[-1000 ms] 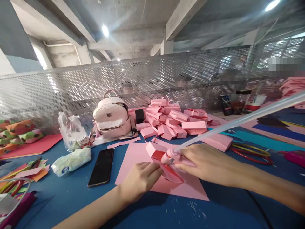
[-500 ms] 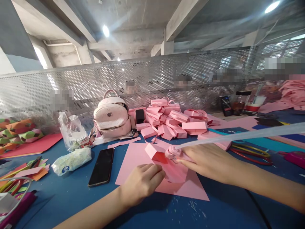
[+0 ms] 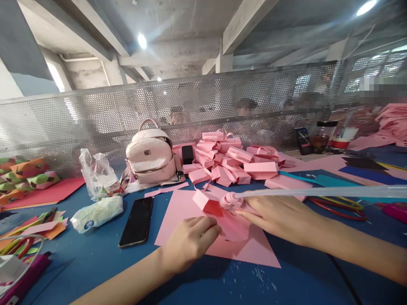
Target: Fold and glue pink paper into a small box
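Your left fingers (image 3: 208, 231) cover one edge of the folded pink paper (image 3: 237, 231), and your right fingers (image 3: 251, 217) hide most of the grip of the pink glue gun (image 3: 229, 201). The view's right edge cuts off the translucent stick (image 3: 318, 192); people (image 3: 246, 109) behind the perforated screen (image 3: 200, 94) are blurred.

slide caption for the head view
Left hand holds a folded pink paper piece, right hand a pink glue gun.

The one view looks out from the person's head, facing forward and a little down over the blue desk (image 3: 95, 258), close behind the bare left hand (image 3: 192, 239) and bare right hand (image 3: 280, 216), and wide enough to include the grey perforated metal screen (image 3: 197, 95) and grey concrete ceiling (image 3: 181, 21).
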Motion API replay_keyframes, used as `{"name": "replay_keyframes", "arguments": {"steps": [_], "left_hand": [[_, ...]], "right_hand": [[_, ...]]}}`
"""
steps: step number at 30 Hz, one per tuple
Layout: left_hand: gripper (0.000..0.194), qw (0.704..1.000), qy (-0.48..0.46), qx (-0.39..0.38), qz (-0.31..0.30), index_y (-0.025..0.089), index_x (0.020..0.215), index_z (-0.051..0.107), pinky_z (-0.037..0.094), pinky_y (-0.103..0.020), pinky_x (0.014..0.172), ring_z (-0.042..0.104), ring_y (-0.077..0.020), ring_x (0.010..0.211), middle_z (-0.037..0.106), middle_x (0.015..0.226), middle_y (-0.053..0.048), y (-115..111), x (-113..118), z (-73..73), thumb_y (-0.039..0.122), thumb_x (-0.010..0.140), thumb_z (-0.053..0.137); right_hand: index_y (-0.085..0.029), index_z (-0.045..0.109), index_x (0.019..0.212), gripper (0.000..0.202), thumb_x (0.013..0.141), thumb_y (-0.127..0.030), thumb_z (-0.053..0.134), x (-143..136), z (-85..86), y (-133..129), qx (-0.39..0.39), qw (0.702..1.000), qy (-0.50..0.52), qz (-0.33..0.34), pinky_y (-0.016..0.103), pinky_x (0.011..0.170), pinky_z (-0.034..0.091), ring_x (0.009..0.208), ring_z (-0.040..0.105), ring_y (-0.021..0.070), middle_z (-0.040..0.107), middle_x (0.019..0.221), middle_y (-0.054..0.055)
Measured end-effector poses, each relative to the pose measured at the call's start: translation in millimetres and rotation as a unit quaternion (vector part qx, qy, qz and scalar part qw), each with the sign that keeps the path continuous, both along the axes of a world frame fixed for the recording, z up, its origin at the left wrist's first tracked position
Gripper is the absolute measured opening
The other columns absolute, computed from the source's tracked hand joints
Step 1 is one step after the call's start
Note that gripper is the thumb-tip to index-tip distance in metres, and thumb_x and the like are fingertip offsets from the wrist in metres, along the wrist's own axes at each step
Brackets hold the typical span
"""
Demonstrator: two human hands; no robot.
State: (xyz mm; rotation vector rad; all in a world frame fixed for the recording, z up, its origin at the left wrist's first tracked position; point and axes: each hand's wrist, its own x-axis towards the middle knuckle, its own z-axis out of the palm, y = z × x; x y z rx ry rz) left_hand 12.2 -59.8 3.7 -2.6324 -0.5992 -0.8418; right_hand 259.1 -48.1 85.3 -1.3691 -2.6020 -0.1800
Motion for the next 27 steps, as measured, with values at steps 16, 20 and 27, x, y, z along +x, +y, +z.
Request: {"name": "replay_keyframes", "arguments": {"steps": [16, 20, 27], "left_hand": [[0.031, 1.0, -0.012, -0.028, 0.001, 0.011, 0.112, 0.058, 0.059, -0.03, 0.069, 0.07, -0.0194, 0.082, 0.069, 0.1, -0.013, 1, -2, -1.7, 0.013, 0.105, 0.029], [0.031, 0.999, -0.009, -0.031, 0.003, 0.011, 0.113, 0.059, 0.06, -0.03, 0.07, 0.07, -0.0194, 0.082, 0.069, 0.101, -0.013, 5, -1, -4.5, 0.013, 0.105, 0.029], [0.037, 0.992, -0.008, -0.126, -0.001, 0.012, 0.134, 0.052, 0.062, -0.045, 0.075, 0.069, -0.0295, 0.104, 0.062, 0.13, -0.022, -22, -11, -0.5, 0.017, 0.105, 0.029]], "right_hand": [[-0.023, 0.072, 0.102, 0.034, 0.099, -0.036, 0.041, 0, -1.7, 3, -0.017, 1.0, 0.003, 0.001, 0.036, 0.065, 0.051, 0.083, 0.074, 0.0297, 0.078, 0.096, 0.007], [-0.022, 0.073, 0.096, 0.033, 0.098, -0.036, 0.043, -1, -3.5, 5, 0.001, 1.0, 0.007, 0.012, 0.034, 0.061, 0.049, 0.076, 0.074, 0.0277, 0.078, 0.093, 0.008], [-0.024, 0.072, 0.101, 0.031, 0.099, -0.034, 0.043, 1, -5.6, 4, 0.006, 1.0, -0.009, 0.015, 0.035, 0.064, 0.05, 0.079, 0.074, 0.0286, 0.078, 0.09, 0.007]]}}
